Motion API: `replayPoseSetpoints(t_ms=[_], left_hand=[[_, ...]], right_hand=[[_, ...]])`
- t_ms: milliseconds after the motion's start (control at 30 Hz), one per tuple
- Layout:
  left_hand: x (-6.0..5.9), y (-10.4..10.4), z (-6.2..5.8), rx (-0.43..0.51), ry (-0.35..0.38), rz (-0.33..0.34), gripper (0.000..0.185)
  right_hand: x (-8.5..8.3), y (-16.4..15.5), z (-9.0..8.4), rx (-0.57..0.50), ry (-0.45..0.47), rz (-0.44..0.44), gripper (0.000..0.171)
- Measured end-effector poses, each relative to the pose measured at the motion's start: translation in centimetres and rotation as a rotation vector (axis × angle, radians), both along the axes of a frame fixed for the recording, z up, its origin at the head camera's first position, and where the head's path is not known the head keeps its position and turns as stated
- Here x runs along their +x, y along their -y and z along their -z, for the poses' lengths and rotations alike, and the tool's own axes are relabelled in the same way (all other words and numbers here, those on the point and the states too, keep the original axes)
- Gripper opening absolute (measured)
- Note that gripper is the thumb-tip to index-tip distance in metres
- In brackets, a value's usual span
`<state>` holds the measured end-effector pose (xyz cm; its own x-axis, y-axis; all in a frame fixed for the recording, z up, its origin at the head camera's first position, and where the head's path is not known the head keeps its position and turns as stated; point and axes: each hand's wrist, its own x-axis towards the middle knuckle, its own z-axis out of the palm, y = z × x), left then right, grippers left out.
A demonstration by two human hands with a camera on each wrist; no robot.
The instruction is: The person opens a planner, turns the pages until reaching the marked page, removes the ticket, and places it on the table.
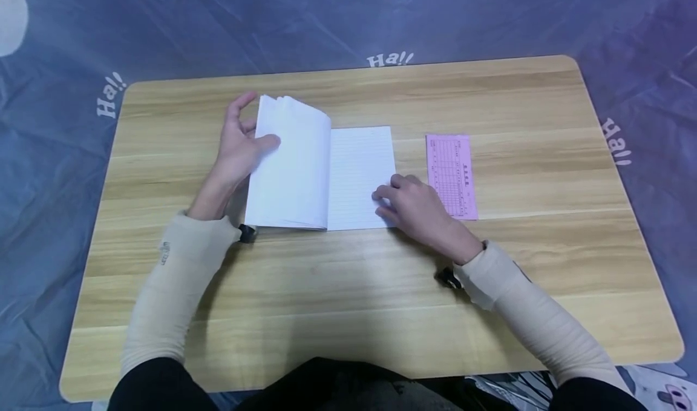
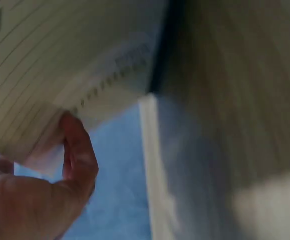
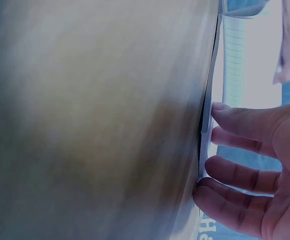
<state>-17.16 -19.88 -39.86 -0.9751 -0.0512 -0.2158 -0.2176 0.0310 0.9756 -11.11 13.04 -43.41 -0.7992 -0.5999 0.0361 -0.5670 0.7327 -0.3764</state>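
An open notebook (image 1: 359,169) with a lined right page lies on the table. Its left side, a raised blank-looking leaf (image 1: 291,169), is pinched by my left hand (image 1: 239,147) at the outer edge, thumb in front and fingers behind. The left wrist view shows the lined underside (image 2: 39,85) of the lifted pages between the thumb and fingers of that hand (image 2: 39,200). My right hand (image 1: 419,208) rests with loosely bent fingers at the lower right corner of the right page. In the right wrist view its fingertips (image 3: 219,109) touch the notebook's edge.
A pink printed slip (image 1: 449,172) with a table grid lies to the right of the notebook, near my right hand. The wood-grain table (image 1: 327,314) has rounded corners. Blue patterned cloth (image 1: 305,29) surrounds it.
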Motion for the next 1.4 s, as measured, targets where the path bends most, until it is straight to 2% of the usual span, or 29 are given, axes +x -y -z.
replayPoseSetpoints(t_ms=[100, 200, 367, 467, 600, 700, 767, 933, 1100, 1200, 1300, 1400], left_hand=[[0.2, -2.3, -1.2, -0.028, -0.029, -0.011, 0.086], [-0.1, -4.5, -2.2, -0.111, -0.034, 0.003, 0.088], [-1.1, -8.1, -2.8, -0.236, -0.012, 0.047, 0.087], [-1.5, -10.1, -2.1, -0.303, -0.006, 0.069, 0.083], [-1.7, -12.3, -0.4, -0.366, -0.015, 0.098, 0.075], [-1.7, -13.6, 0.8, -0.383, -0.022, 0.118, 0.073], [-1.7, -14.3, 1.4, -0.41, -0.03, 0.133, 0.073], [-1.8, -15.6, 2.1, -0.501, -0.06, 0.169, 0.073], [-1.7, -15.8, 2.3, -0.581, -0.044, 0.172, 0.067], [-1.6, -15.9, 2.4, -0.589, -0.038, 0.165, 0.065], [-1.3, -16.2, 2.5, -0.571, -0.043, 0.168, 0.064], [-0.8, -16.6, 2.6, -0.567, -0.051, 0.188, 0.063]], right_hand=[[0.0, -0.1, 0.0, 0.009, 0.006, 0.001, 0.025], [0.0, -0.1, 0.0, 0.012, 0.016, 0.003, 0.026], [-0.1, -0.1, -0.1, 0.012, 0.025, 0.004, 0.027], [-0.1, -0.2, -0.2, 0.008, 0.027, -0.001, 0.027], [-0.2, -0.8, -0.7, -0.056, 0.067, 0.005, 0.022], [-0.3, -1.7, -1.2, -0.148, 0.156, 0.069, 0.024], [-0.3, -2.2, -1.4, -0.205, 0.222, 0.138, 0.032], [-0.3, -1.7, -1.8, -0.324, 0.294, 0.257, 0.053], [-0.3, 0.2, -1.9, -0.429, 0.336, 0.295, 0.046], [-0.1, 0.9, -1.9, -0.435, 0.296, 0.279, 0.032], [0.1, 1.0, -1.8, -0.427, 0.205, 0.271, 0.017], [0.3, 0.6, -1.8, -0.4, 0.117, 0.271, 0.011]])
